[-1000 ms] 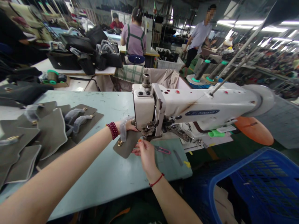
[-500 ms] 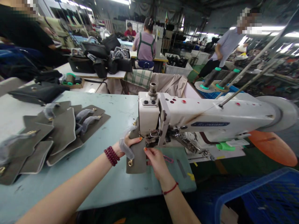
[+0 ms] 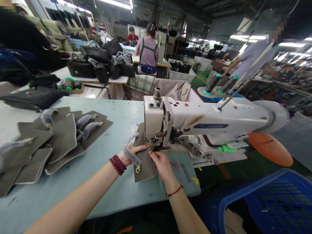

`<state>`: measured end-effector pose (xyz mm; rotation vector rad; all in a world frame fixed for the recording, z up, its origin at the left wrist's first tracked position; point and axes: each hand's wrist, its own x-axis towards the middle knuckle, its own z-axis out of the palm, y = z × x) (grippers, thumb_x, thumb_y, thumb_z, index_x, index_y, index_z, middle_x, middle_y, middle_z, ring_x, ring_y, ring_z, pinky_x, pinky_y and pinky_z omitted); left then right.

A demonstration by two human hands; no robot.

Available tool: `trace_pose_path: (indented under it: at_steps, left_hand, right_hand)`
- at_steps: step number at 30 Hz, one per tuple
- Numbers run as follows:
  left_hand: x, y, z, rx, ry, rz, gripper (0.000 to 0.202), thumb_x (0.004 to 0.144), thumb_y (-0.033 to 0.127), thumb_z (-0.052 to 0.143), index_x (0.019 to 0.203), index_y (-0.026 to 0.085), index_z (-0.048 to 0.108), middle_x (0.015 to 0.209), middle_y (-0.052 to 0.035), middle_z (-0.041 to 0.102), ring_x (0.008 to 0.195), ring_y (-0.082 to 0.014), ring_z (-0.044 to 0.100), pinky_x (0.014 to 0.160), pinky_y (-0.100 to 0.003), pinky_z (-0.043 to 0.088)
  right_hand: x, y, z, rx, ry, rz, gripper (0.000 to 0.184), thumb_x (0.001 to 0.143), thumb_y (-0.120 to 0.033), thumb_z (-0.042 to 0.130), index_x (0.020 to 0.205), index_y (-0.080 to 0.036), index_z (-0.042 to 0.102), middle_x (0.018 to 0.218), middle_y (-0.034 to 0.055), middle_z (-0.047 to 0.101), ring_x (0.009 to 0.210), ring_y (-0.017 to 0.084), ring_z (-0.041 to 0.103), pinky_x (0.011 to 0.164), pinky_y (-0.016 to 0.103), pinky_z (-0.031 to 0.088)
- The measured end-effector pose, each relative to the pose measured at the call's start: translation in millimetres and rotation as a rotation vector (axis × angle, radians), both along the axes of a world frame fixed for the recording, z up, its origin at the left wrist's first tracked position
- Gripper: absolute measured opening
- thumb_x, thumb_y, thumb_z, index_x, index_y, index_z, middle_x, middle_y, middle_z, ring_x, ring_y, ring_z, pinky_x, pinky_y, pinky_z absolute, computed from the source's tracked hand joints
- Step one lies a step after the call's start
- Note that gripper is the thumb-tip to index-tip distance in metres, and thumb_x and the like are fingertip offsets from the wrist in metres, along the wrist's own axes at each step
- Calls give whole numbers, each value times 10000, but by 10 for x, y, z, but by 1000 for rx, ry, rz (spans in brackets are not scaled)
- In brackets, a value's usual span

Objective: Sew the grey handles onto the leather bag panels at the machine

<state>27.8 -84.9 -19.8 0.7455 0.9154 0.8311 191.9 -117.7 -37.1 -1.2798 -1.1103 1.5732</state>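
Observation:
A grey-brown bag panel [image 3: 143, 170] lies under the needle area of a white sewing machine [image 3: 207, 113], tilted slightly. Its strap handle [image 3: 130, 152] is wrapped in cloudy plastic and fixed with gold-coloured fittings. My left hand [image 3: 126, 157] holds the panel from the left, thumb stretched over its face near the presser foot; the handle crosses over this hand and hides some fingers. At the panel's right edge, my right hand [image 3: 162, 164] pinches it between thumb and fingers, just below the needle.
Several similar panels [image 3: 60, 139] with wrapped handles overlap on the table's left. Dark bags [image 3: 97, 61] pile up behind. Thread cones [image 3: 214, 83] stand behind the machine. A blue crate [image 3: 224, 208] is at lower right. Co-workers sit behind; another person [image 3: 255, 58] stands at right.
The panel has turned slightly under the machine, its near end swinging right, with both hands still on it. The view has shifted a little. The person at right has moved further right.

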Motion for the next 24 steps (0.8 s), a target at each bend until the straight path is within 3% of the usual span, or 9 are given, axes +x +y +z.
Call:
trace_pose_path:
  at_steps: [5,17,24]
  left_hand:
    - [5,18,-6,-12,-17,21,369,727,280,728,1065,187,615,1080,-89,704,962,-274,668,932,-433,497]
    - [-6,100,-20,2,29,26,451,739,317,702,1148,172,579,1122,-91,687,1003,-270,657,935,-426,496]
    - [-21,95,-43,36,-5,27,452,724,311,728,1129,159,597,1130,-115,680,1013,-285,647,940,-429,490]
  right_hand:
    - [-9,20,-24,81,-133,-35,439,770,-541,579,650,-127,657,579,16,588,546,124,482,478,194,334]
    - [-23,131,-111,170,-194,-17,404,829,-479,522,693,-118,643,615,-2,570,557,102,441,509,184,322]
    - [-15,133,-64,177,-239,-12,435,822,-501,529,722,-105,676,651,20,605,587,114,465,504,179,321]
